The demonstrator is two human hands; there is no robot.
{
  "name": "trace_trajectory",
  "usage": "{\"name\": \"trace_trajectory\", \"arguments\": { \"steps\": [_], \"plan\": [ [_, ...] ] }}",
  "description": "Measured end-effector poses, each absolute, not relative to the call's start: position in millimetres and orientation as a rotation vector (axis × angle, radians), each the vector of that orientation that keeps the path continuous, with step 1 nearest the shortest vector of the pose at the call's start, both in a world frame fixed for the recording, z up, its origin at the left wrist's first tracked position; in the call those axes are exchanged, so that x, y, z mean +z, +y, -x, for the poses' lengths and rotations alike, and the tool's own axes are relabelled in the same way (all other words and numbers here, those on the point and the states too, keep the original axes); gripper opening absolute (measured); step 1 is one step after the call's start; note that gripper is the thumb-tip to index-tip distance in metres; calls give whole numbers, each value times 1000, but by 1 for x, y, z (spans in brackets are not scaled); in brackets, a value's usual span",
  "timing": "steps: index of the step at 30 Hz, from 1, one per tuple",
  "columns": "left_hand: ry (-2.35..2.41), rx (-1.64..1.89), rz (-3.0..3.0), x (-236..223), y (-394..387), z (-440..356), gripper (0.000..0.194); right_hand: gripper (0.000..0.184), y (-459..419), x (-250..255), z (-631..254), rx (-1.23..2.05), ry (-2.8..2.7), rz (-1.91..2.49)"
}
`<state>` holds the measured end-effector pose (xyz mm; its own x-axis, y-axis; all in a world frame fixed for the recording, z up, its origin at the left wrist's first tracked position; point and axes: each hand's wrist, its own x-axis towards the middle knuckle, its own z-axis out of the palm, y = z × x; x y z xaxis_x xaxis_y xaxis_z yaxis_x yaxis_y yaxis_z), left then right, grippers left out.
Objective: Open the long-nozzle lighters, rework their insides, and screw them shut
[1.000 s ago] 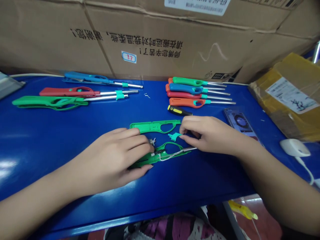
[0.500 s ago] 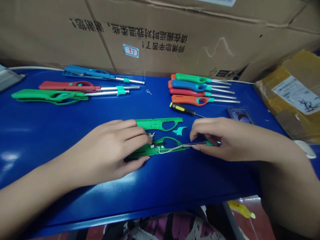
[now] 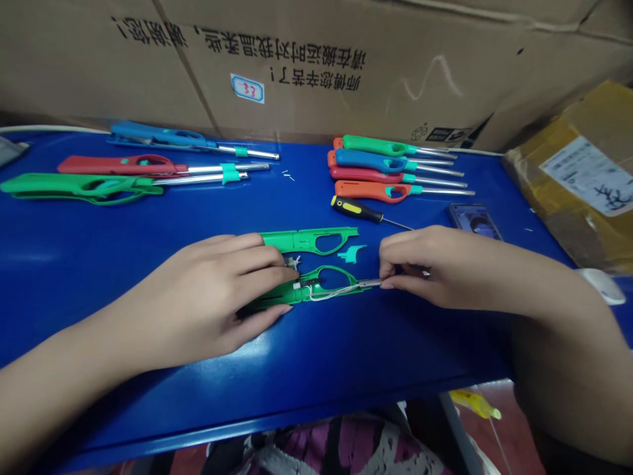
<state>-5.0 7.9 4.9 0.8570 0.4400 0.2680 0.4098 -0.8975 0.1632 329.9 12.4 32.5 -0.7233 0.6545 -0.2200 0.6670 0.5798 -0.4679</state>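
Note:
My left hand (image 3: 212, 284) is closed over the handle end of an open green lighter shell (image 3: 277, 295), holding it on the table. In the shell lie a thin white wire (image 3: 324, 295) and a small black part (image 3: 310, 282). My right hand (image 3: 430, 267) pinches the metal tube (image 3: 372, 284) at the shell's front end; the tube's far part is hidden by the fingers. Just behind lies the other green shell half (image 3: 307, 240), its handle end partly covered by my left fingers. Beside it is a loose teal trigger (image 3: 352, 253).
Behind my right hand lie a yellow-black screwdriver (image 3: 357, 209) and a phone (image 3: 475, 221). Several lighters, with an orange one (image 3: 368, 190) in front, lie at the back right. A green lighter (image 3: 84, 186), a red one (image 3: 119, 165) and a blue one (image 3: 158, 136) lie left. Cardboard boxes (image 3: 297, 119) stand behind.
My right fingers have closed more tightly on the metal tube, and the teal collar that showed on it is now hidden. My left hand stays on the shell. The view has shifted slightly.

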Motion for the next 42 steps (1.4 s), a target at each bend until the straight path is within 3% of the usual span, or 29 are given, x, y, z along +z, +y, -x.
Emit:
{"name": "trace_trajectory", "arguments": {
  "steps": [9,35,38,42],
  "plan": [
    [679,461,-2928,5,7,4,26,5,9,32,-321,-801,2857,-1147],
    [671,468,-2800,4,9,1,20,13,0,25,-311,-841,2702,-1329],
    [672,459,-2833,4,10,2,21,5,0,28,-314,-843,2760,-1268],
    [691,456,-2881,3,9,2,22,26,-5,30,-309,-846,2853,-1259]
  ]
}}
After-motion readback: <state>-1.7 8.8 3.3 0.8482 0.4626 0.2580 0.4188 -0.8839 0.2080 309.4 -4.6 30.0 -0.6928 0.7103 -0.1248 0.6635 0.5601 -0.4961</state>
